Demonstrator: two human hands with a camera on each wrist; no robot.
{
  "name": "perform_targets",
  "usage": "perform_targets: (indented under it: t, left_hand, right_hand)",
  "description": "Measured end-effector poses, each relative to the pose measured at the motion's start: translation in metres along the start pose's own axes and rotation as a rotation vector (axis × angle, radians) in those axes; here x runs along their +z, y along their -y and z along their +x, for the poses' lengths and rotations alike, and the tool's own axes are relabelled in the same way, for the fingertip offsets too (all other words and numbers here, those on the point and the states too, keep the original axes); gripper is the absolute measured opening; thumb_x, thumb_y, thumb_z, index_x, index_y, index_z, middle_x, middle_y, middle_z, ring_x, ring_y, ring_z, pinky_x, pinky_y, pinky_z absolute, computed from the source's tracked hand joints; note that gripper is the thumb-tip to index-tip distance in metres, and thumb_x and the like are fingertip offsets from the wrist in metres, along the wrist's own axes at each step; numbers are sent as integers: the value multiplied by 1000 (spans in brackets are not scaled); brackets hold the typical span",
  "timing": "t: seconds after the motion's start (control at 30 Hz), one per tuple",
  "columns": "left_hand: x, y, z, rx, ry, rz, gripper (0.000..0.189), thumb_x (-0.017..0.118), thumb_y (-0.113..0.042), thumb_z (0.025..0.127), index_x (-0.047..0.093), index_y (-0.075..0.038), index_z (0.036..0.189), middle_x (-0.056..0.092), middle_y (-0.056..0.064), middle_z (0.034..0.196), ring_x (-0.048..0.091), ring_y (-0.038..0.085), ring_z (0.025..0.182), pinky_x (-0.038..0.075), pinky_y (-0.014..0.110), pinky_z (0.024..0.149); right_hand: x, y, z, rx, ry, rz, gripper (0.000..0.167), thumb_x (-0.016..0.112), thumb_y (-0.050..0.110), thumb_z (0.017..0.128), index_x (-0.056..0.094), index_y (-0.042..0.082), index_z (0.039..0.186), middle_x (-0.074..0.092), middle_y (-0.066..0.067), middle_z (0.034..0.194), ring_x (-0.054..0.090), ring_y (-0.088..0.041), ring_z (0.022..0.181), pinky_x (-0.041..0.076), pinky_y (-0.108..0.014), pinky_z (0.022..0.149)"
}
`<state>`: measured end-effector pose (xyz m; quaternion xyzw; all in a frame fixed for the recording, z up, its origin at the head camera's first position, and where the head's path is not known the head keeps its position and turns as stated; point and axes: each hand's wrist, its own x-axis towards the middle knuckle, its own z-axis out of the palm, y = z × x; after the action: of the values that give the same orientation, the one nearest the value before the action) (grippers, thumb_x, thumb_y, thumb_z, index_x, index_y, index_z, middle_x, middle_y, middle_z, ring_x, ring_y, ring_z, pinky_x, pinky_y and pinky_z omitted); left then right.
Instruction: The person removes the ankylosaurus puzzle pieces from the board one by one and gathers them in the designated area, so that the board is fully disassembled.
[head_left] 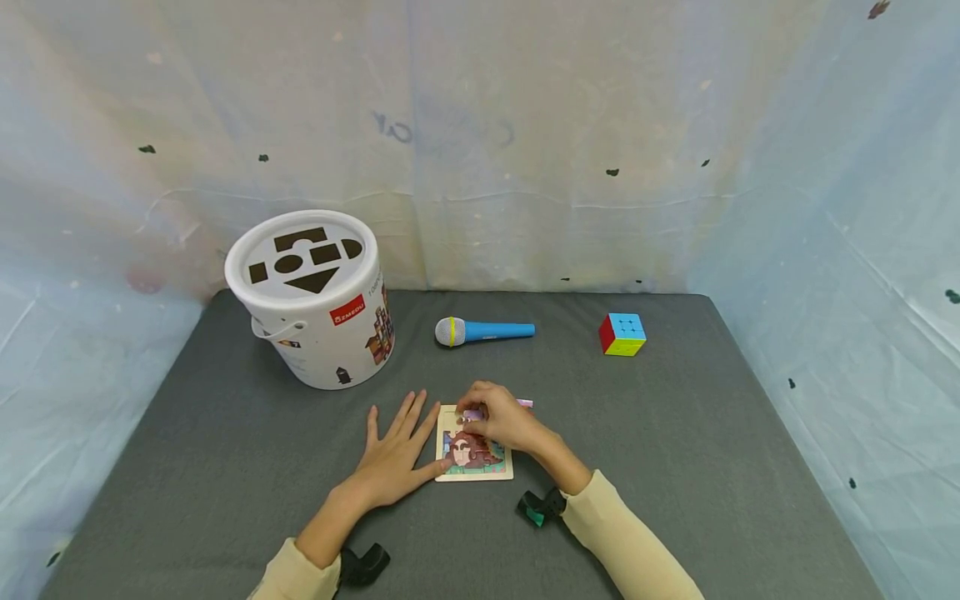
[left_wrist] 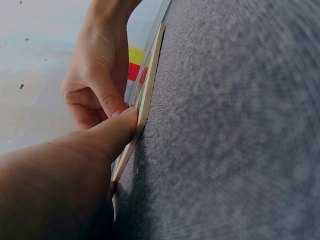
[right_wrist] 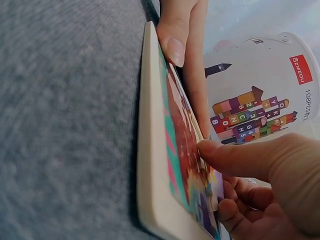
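Note:
A small jigsaw puzzle board (head_left: 474, 477) with a pale wooden frame lies on the table, showing a cartoon figure with reddish-brown hair. My left hand (head_left: 393, 462) is spread flat at the board's left side, its thumb resting on the lower left of the frame and its index fingertip near the upper left corner. Over the upper part of the board, my right hand (head_left: 504, 417) pinches a purple puzzle piece (head_left: 472, 414), partly hidden by the fingers. In the right wrist view, the thumb and curled fingers meet over the picture. Another pinkish-purple piece (head_left: 527, 403) shows just past the right hand.
A white lidded bucket (head_left: 318, 342) with shaped holes in its top stands at the back left. Behind the board lies a blue toy microphone (head_left: 495, 331). A colourful puzzle cube (head_left: 622, 335) sits farther right on the grey cloth-covered table (head_left: 675, 467). Pale sheeting hangs around it.

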<state>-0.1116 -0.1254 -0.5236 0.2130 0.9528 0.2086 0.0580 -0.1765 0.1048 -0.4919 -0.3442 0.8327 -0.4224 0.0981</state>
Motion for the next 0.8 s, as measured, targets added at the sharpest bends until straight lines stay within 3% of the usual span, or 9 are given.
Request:
perform_targets:
  t: [0.23,0.4,0.8]
  left_hand:
    - [2,2,0,8,-9,5,91,47,-71,93,18,-18,161,3,10,167,-2,28,153,-15,71,107]
    - [3,2,0,9,-9,3,91,46,-71,93,19,-18,161,3,9,167,-2,28,153,-15,71,107]
    - [-1,0,0,-6,10,-4,91,47,-70,93,17,-19,161,1,9,168,-3,27,153,-17,69,108]
  right_hand:
    - [1,-1,0,-15,-17,-70,11,75,4,89,76,5,100,63,-3,93,54,-17,86,45,-29,75]
    - [1,-3,0,-22,-27,-13,15,66,-1,94,74,0,106,65,-7,94,54,-13,77,48,-26,68]
    - [-2,-6,-1,21,-32,44,12,67,1,94,75,0,102,68,-5,90,53,-9,67,47,-24,60]
